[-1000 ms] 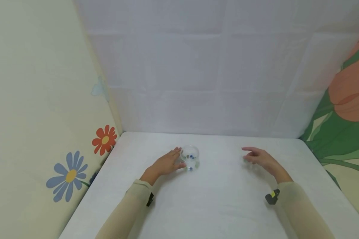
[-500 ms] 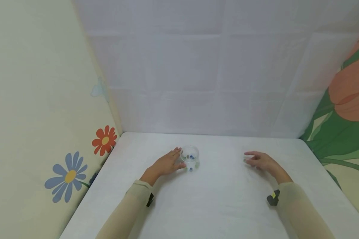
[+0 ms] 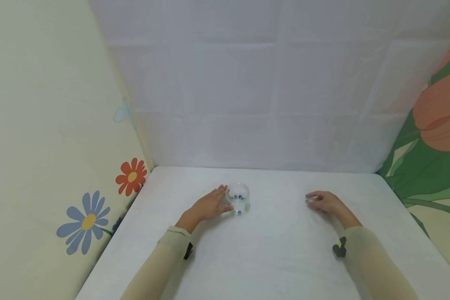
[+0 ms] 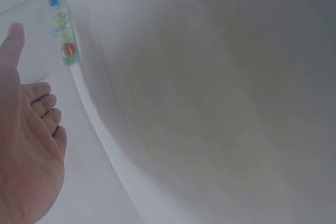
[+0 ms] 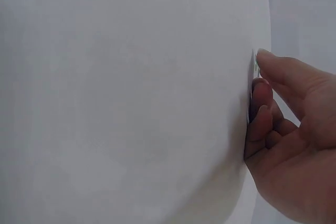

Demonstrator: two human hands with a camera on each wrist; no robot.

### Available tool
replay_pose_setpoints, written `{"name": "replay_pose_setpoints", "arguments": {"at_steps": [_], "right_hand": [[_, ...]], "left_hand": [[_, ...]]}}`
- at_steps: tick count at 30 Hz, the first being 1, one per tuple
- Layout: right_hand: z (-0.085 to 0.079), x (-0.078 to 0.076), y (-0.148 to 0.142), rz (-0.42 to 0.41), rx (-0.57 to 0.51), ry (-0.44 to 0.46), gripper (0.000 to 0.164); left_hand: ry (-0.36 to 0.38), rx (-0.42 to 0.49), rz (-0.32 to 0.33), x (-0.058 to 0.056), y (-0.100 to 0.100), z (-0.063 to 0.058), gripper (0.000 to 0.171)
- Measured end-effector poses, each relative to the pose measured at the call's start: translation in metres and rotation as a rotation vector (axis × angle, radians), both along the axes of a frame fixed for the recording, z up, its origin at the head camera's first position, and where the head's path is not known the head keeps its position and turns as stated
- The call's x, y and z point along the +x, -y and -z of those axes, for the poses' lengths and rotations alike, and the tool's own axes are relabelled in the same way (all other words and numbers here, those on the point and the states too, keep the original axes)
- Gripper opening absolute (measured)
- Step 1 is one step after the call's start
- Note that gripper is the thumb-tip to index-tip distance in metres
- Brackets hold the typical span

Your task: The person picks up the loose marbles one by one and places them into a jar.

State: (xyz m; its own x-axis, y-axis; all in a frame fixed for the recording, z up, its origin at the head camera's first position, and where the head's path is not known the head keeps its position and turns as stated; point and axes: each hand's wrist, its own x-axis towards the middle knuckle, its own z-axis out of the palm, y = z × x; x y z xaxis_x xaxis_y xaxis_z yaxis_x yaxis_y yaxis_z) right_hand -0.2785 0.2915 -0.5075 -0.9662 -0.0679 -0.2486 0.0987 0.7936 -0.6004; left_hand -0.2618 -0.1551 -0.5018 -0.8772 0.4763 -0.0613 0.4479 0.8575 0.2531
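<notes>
A clear cup (image 3: 238, 186) stands on the white table, left of centre. Through its wall in the left wrist view a row of coloured marbles (image 4: 64, 35) shows along the bottom. My left hand (image 3: 206, 205) lies at the cup's left side, fingers fairly straight, with fingertips and thumb touching or very near the wall. Farther right, my right hand (image 3: 331, 206) is low over the table. Its thumb and fingers pinch a small greenish marble (image 3: 307, 201), of which only a sliver shows; the right wrist view mostly hides it behind the fingertips.
White cloth covers the table (image 3: 266, 258), with a creased white sheet (image 3: 247, 104) hanging behind it. A flower-printed wall (image 3: 60, 146) borders the left side, and a tulip-printed cloth (image 3: 435, 166) the right. Small dark devices sit at both wrists.
The right hand's index finger has drawn down from a pointing pose, and thumb and fingers have closed on the greenish marble. Left hand and cup have stayed put.
</notes>
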Motion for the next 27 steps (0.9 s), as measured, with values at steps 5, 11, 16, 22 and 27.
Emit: {"name": "replay_pose_setpoints", "arguments": {"at_steps": [5, 11, 16, 22, 27], "right_hand": [[-0.0011, 0.0009, 0.0009, -0.001, 0.024, -0.017, 0.043], [-0.0021, 0.0008, 0.0040, 0.010, 0.047, -0.039, 0.040], [-0.0011, 0.0003, 0.0066, 0.039, 0.063, -0.038, 0.034], [-0.0008, 0.0005, 0.0075, 0.028, 0.058, -0.049, 0.030], [-0.0004, 0.0023, 0.0080, 0.027, 0.056, -0.045, 0.030]], "left_hand": [[0.005, 0.002, 0.000, 0.0007, -0.0007, -0.0018, 0.086], [0.008, 0.004, 0.000, 0.0011, -0.0012, -0.0021, 0.086], [0.000, 0.003, 0.005, 0.0002, -0.0010, 0.0012, 0.086], [-0.005, -0.004, 0.002, 0.0004, -0.0010, 0.0009, 0.086], [-0.007, -0.002, 0.007, 0.0010, -0.0008, -0.0005, 0.085]]}}
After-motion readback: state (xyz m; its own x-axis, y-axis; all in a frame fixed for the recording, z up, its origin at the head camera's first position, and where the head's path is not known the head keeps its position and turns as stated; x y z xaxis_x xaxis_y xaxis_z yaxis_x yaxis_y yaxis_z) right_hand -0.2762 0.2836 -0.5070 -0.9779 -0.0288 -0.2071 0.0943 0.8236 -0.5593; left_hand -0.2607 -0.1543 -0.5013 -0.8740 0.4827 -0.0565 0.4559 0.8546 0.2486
